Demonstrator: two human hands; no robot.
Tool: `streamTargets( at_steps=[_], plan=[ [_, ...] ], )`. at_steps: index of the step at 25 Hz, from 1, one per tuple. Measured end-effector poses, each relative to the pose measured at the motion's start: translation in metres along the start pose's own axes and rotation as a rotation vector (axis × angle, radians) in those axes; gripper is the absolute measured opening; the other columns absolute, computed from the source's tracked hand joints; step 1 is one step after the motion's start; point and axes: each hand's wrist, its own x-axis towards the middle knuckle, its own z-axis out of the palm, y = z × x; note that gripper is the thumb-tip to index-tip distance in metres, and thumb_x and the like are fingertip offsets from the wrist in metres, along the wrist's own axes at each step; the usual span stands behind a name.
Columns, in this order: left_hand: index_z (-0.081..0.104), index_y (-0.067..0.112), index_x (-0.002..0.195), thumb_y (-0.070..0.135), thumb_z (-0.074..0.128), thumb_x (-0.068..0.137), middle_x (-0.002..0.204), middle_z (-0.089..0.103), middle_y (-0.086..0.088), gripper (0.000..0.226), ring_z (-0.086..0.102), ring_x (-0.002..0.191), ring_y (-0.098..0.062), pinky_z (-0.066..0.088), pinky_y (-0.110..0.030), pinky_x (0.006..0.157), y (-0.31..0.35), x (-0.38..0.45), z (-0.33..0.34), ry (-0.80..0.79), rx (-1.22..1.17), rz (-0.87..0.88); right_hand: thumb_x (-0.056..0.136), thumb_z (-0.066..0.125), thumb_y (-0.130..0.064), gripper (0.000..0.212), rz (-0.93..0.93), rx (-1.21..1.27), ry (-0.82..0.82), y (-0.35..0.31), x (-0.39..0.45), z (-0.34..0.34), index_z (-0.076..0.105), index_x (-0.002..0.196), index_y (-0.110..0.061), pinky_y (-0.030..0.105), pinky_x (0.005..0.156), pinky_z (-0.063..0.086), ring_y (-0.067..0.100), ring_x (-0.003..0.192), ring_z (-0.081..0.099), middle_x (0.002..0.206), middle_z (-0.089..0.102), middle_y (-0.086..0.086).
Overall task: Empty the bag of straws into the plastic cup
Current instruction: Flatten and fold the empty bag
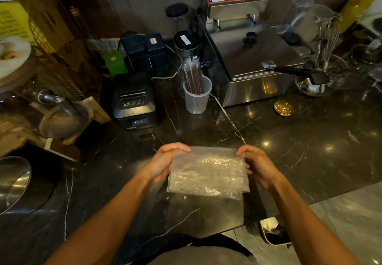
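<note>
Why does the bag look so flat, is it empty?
Yes, it looks empty. The clear bag, stretched between the left hand and right hand, shows no straws inside; dark straws stand in the plastic cup.

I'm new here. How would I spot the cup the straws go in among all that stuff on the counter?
Find the big steel fryer at the back of the dark marble counter. The cup stands just off its front left corner, with the black receipt printer on its other side. It is the only frosted plastic cup with dark straws sticking up out of it.
</note>
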Motion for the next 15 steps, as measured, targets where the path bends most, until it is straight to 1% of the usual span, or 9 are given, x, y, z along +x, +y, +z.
streamTargets(
  at_steps=[3, 5, 7, 8, 9, 10, 12, 13, 15],
  plan=[
    [0.063, 0.017, 0.136, 0.033, 0.048, 0.107, 0.134, 0.067, -0.019, 0.037, 0.071, 0.116, -0.034, 0.059, -0.047, 0.094, 0.002, 0.003, -0.003, -0.048, -0.161, -0.051, 0.098, 0.045, 0.010, 0.046, -0.013, -0.037, 0.017, -0.001, 0.001, -0.003, 0.075, 0.073, -0.014, 0.020, 0.041, 0.025, 0.010, 0.045, 0.036, 0.054, 0.044, 0.002],
    [0.060, 0.010, 0.140, 0.049, 0.039, 0.107, 0.136, 0.067, -0.021, 0.055, 0.066, 0.125, -0.039, 0.052, -0.053, 0.104, 0.000, 0.005, -0.003, -0.101, -0.174, -0.112, 0.097, 0.045, 0.011, 0.048, -0.014, -0.077, 0.030, -0.001, 0.001, -0.006, 0.076, 0.071, -0.014, 0.020, 0.042, 0.024, 0.009, 0.045, 0.036, 0.052, 0.045, 0.001],
    [0.066, 0.007, 0.132, 0.036, 0.052, 0.106, 0.130, 0.071, -0.020, 0.042, 0.067, 0.123, -0.039, 0.052, -0.052, 0.105, -0.002, 0.008, 0.000, -0.077, -0.020, -0.056, 0.094, 0.045, 0.014, 0.048, -0.008, -0.196, 0.023, -0.003, -0.001, -0.008, 0.078, 0.073, -0.014, 0.019, 0.042, 0.029, 0.010, 0.049, 0.041, 0.056, 0.056, 0.003],
    [0.068, 0.007, 0.128, 0.025, 0.060, 0.103, 0.126, 0.073, -0.020, 0.032, 0.070, 0.118, -0.038, 0.055, -0.051, 0.103, -0.001, 0.008, 0.002, -0.045, 0.072, -0.016, 0.093, 0.046, 0.016, 0.046, -0.019, -0.294, 0.012, -0.005, -0.004, -0.007, 0.079, 0.077, -0.013, 0.019, 0.046, 0.036, 0.012, 0.055, 0.048, 0.067, 0.067, 0.003],
    [0.069, 0.007, 0.124, 0.017, 0.065, 0.100, 0.122, 0.075, -0.018, 0.027, 0.073, 0.113, -0.035, 0.058, -0.048, 0.099, 0.002, 0.009, 0.004, -0.012, 0.143, 0.004, 0.092, 0.047, 0.016, 0.045, -0.036, -0.396, 0.011, -0.006, -0.005, -0.005, 0.079, 0.085, -0.014, 0.020, 0.054, 0.043, 0.013, 0.067, 0.057, 0.084, 0.075, 0.001],
    [0.070, 0.007, 0.120, 0.012, 0.066, 0.098, 0.116, 0.078, -0.014, 0.023, 0.076, 0.107, -0.031, 0.061, -0.044, 0.093, 0.006, 0.009, 0.006, 0.005, 0.196, 0.025, 0.093, 0.048, 0.014, 0.043, -0.060, -0.479, 0.024, -0.008, -0.006, -0.004, 0.078, 0.096, -0.016, 0.022, 0.066, 0.048, 0.013, 0.083, 0.064, 0.102, 0.077, -0.001],
    [0.072, 0.011, 0.111, 0.008, 0.066, 0.098, 0.099, 0.081, 0.000, 0.015, 0.078, 0.092, -0.016, 0.061, -0.029, 0.081, 0.018, 0.009, 0.012, -0.025, 0.304, 0.102, 0.094, 0.055, -0.004, 0.033, -0.108, -0.549, 0.036, -0.015, -0.007, 0.005, 0.071, 0.115, -0.023, 0.024, 0.084, 0.049, 0.011, 0.110, 0.064, 0.122, 0.069, -0.004],
    [0.072, 0.012, 0.109, 0.008, 0.066, 0.098, 0.093, 0.080, 0.005, 0.014, 0.077, 0.087, -0.009, 0.058, -0.024, 0.076, 0.024, 0.008, 0.016, -0.066, 0.373, 0.131, 0.092, 0.061, -0.017, 0.032, -0.101, -0.567, -0.010, -0.021, -0.006, 0.013, 0.069, 0.122, -0.026, 0.024, 0.088, 0.050, 0.010, 0.114, 0.064, 0.124, 0.068, -0.005],
    [0.072, 0.011, 0.116, 0.008, 0.066, 0.098, 0.099, 0.079, 0.002, 0.019, 0.076, 0.092, -0.010, 0.058, -0.022, 0.078, 0.035, 0.011, 0.023, -0.150, 0.470, 0.158, 0.093, 0.072, -0.031, 0.031, -0.010, -0.647, -0.149, -0.027, -0.001, 0.029, 0.070, 0.124, -0.026, 0.024, 0.089, 0.054, 0.012, 0.111, 0.070, 0.121, 0.072, -0.004]
  ],
)
